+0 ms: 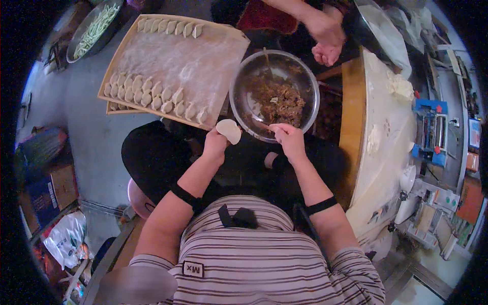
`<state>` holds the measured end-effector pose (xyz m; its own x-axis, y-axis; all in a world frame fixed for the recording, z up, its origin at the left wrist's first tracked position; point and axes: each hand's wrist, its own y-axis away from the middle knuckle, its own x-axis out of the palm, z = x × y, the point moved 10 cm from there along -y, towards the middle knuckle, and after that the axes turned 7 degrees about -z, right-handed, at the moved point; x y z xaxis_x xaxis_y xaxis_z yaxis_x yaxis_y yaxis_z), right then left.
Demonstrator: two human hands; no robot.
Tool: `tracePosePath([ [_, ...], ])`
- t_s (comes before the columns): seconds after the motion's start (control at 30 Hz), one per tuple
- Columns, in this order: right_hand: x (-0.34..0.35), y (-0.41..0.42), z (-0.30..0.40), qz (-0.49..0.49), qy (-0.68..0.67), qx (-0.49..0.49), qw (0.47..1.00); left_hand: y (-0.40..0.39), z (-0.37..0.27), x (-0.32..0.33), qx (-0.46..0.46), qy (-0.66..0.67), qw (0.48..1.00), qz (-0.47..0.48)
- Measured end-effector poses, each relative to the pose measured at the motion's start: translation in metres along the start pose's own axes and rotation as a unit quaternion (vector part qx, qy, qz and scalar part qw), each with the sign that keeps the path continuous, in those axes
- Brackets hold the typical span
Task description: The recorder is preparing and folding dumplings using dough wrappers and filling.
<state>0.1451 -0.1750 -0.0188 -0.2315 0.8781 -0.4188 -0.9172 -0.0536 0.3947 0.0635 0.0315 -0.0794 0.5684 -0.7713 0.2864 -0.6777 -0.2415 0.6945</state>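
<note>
A round, pale dumpling wrapper (229,131) lies flat in my left hand (216,143), just off the near corner of a floured wooden tray (167,57). My right hand (290,139) grips a thin utensil (260,124) at the near rim of a steel mixing bowl (313,100); its far end points into the bowl. Brown, chopped filling (284,101) covers part of the bowl's bottom, and a second stick-like utensil (268,63) leans on the far rim. Folded dumplings (156,101) line the tray's near edge in rows, with another row (171,27) along its far edge.
Another person's hand (328,45) hangs beyond the bowl. On my right stands a floury table (375,152) with lumps of dough (399,87). A blue-ended roller machine (431,131) is past it. A pan of cut green vegetables (95,30) sits at the far left.
</note>
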Motion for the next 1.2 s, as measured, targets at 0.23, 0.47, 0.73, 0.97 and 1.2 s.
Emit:
tracePosePath([
  [0.23, -0.016, -0.011, 0.054, -0.139, 0.177, -0.285, 0.932, -0.011, 0.001, -0.005, 0.037, -0.052, 0.997, -0.033],
  [0.47, 0.011, -0.011, 0.038, -0.114, 0.214, -0.262, 0.934, -0.013, -0.001, -0.004, 0.053, -0.062, 0.995, -0.059],
  [0.73, 0.013, 0.019, -0.001, 0.02, -0.085, 0.05, 0.995, -0.009, -0.017, 0.007, 0.109, -0.078, 0.99, -0.03],
  [0.97, 0.043, 0.083, 0.068, 0.011, 0.23, -0.279, 0.932, 0.011, -0.047, 0.015, 0.177, -0.189, 0.964, -0.056],
  [1.2, -0.013, 0.047, 0.067, -0.099, 0.154, -0.221, 0.958, -0.007, -0.031, -0.001, 0.207, -0.231, 0.95, -0.044],
])
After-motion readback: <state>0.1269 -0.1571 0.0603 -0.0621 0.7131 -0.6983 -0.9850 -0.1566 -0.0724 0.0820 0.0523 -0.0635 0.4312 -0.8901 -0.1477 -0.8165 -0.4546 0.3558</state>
